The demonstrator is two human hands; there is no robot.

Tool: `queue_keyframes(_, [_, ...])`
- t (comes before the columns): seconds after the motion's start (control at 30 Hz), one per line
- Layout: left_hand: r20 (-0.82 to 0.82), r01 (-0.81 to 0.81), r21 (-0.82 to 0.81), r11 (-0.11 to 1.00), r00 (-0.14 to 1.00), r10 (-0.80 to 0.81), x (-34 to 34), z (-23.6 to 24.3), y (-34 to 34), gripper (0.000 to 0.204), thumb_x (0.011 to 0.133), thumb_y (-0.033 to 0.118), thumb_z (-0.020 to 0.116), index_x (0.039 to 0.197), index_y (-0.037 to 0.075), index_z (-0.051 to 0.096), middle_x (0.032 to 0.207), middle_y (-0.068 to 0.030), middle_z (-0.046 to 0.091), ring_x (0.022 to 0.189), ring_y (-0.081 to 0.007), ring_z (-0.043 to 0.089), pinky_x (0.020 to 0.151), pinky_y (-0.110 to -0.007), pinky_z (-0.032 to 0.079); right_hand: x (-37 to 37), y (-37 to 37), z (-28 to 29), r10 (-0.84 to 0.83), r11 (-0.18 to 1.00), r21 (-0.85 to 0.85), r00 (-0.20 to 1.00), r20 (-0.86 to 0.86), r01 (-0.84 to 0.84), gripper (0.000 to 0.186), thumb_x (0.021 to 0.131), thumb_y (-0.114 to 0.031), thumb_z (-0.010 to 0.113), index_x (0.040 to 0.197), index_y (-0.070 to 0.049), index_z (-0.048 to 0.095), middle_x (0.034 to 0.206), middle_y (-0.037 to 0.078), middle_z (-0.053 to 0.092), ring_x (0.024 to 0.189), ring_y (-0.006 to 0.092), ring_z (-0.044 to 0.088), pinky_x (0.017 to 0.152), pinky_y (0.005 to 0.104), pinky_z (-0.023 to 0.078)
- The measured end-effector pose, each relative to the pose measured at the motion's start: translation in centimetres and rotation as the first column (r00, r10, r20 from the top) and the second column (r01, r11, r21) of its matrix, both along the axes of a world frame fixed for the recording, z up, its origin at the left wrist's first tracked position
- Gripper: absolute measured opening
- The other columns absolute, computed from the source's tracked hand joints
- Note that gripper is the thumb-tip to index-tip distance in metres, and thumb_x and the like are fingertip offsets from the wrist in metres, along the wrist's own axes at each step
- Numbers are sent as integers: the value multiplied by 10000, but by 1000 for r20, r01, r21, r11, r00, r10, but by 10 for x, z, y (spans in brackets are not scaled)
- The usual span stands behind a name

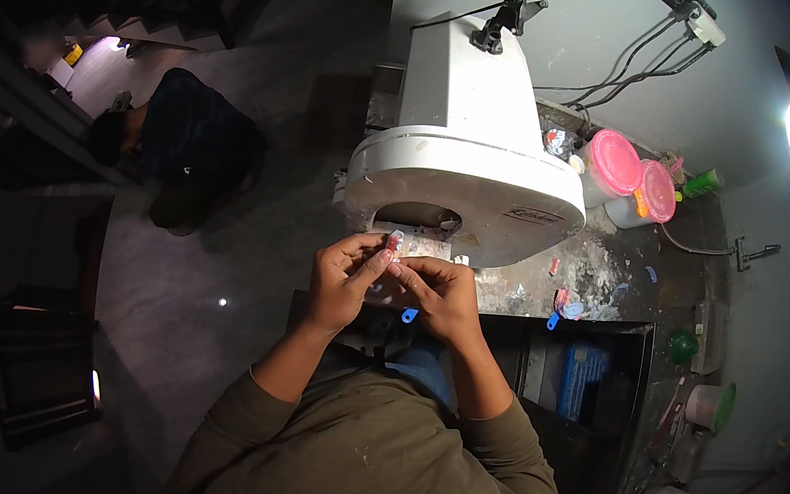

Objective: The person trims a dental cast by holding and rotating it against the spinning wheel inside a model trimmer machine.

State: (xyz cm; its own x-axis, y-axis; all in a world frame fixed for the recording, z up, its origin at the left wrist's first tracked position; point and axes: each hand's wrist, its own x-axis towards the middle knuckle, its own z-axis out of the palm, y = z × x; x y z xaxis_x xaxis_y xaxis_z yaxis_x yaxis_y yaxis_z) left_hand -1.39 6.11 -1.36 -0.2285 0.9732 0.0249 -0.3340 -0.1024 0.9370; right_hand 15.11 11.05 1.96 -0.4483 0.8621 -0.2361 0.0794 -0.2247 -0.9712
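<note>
My left hand [347, 281] and my right hand [439, 294] meet at the front of a white bench machine [455, 180], just below its dark recessed opening. Both sets of fingertips are pinched on a small red and pale-blue piece [394, 244], partly covered by my fingers. Under my hands, at the bench's front edge, a blue tab-like handle [409, 315] shows; what it belongs to is hidden.
The grimy bench [532, 276] holds pink-lidded tubs [616, 157], scattered red and blue scraps [578, 306] and a green bottle [702, 181]. A black arm [510, 5] rises above the machine. Another person [193, 138] bends down at the left.
</note>
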Motion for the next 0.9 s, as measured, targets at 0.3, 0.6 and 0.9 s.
queue_keyframes(0.3, [-319, 7, 4, 1000, 948, -5, -6, -5, 0, 200, 1004, 30, 691, 1175, -60, 741, 997, -60, 756, 815, -54, 662, 680, -205, 506, 3, 11, -12, -22, 999, 26, 993, -117, 25, 248, 1012, -94, 722, 1224, 32, 696, 995, 76, 762, 800, 109, 708, 684, 255, 588])
queue_keyframes(0.6, [-108, -92, -139, 986, 991, 77, -4, -15, 4, 166, 994, 85, 730, 1068, -64, 740, 838, -55, 754, 672, -56, 639, 570, -211, 481, -11, 14, -27, -228, 971, -130, 945, -235, 202, 187, 1002, -67, 723, 1113, 79, 682, 923, 111, 762, 762, 131, 725, 623, 259, 588])
queue_keyframes(0.9, [-147, -258, -195, 946, 962, 232, 22, -10, 25, 169, 1007, 30, 698, 1101, -109, 711, 862, -100, 754, 633, -73, 646, 536, -211, 506, -24, 19, -34, -318, 939, -207, 925, -210, 276, 209, 1049, -127, 668, 975, 62, 720, 871, 116, 754, 673, 141, 699, 590, 285, 595])
